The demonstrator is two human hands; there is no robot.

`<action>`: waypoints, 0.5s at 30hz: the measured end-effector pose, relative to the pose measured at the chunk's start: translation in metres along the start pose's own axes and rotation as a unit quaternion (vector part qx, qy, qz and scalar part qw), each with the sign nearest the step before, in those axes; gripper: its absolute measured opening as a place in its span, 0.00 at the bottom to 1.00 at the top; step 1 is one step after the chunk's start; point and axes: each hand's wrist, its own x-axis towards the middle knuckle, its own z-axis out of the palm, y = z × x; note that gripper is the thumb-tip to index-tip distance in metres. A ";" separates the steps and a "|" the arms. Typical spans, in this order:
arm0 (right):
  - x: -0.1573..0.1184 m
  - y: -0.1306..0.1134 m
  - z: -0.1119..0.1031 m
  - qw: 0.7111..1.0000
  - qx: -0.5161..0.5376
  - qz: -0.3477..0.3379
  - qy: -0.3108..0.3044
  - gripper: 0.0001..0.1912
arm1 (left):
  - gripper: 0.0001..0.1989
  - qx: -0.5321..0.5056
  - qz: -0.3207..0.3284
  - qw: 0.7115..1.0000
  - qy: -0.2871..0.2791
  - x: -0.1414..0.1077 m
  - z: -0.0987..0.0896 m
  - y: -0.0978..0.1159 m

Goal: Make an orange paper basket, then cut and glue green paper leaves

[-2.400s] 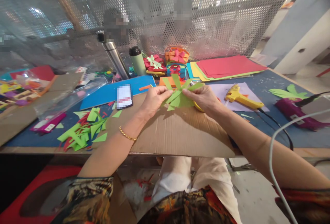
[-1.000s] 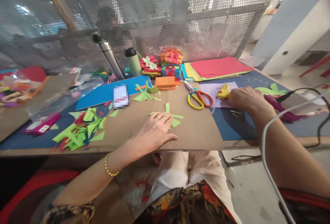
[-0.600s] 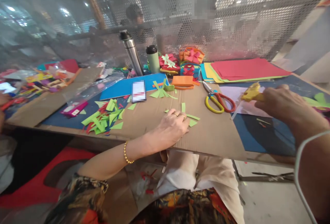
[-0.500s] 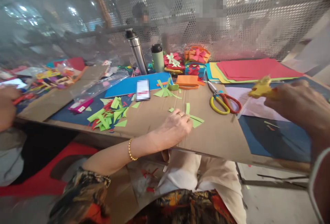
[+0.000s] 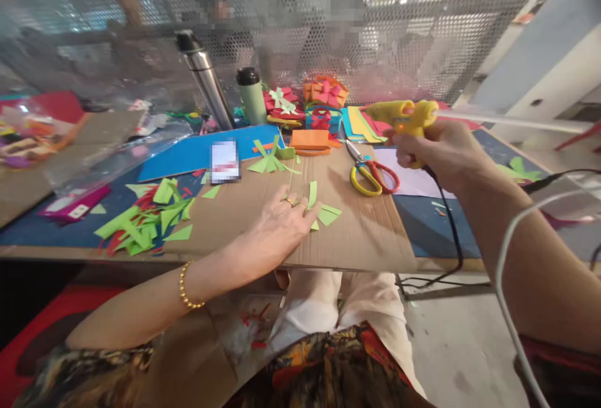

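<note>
My right hand (image 5: 429,142) is wrapped around the grip of a yellow hot glue gun (image 5: 404,115), raised over the right side of the table, its nozzle pointing left. A small orange light shows on the gun, and a clear glue stick (image 5: 498,117) sticks out of its back. On the cardboard, my left hand (image 5: 293,215) has its fingers closed down on a green paper piece (image 5: 330,214) with several arms; the hand covers part of it. A second green paper star shape (image 5: 270,161) lies beyond. Scissors (image 5: 369,176) with yellow and red handles lie between my hands.
Green paper scraps (image 5: 141,223) are heaped at the left. Behind stand a steel flask (image 5: 209,86), a green bottle (image 5: 252,95) and decorated paper baskets (image 5: 323,107). A black cord (image 5: 453,233) hangs from the gun; a white cable (image 5: 504,270) crosses my right arm.
The view has turned right. My right hand has brought the glue gun inward and left, and its body now shows clearly. My left hand stays at the green paper piece, its fingers stretched out a little more.
</note>
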 end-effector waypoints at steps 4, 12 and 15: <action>-0.001 -0.013 0.014 0.999 0.048 -0.005 -0.021 0.18 | 0.17 0.001 -0.006 0.999 0.031 0.001 -0.004 0.005; -0.013 -0.030 0.020 0.993 0.053 -0.040 -0.098 0.12 | 0.17 -0.049 0.041 0.995 0.071 0.019 0.010 -0.014; -0.017 -0.032 0.021 0.993 0.077 -0.025 -0.087 0.12 | 0.18 -0.141 -0.003 0.986 0.092 0.027 0.003 -0.030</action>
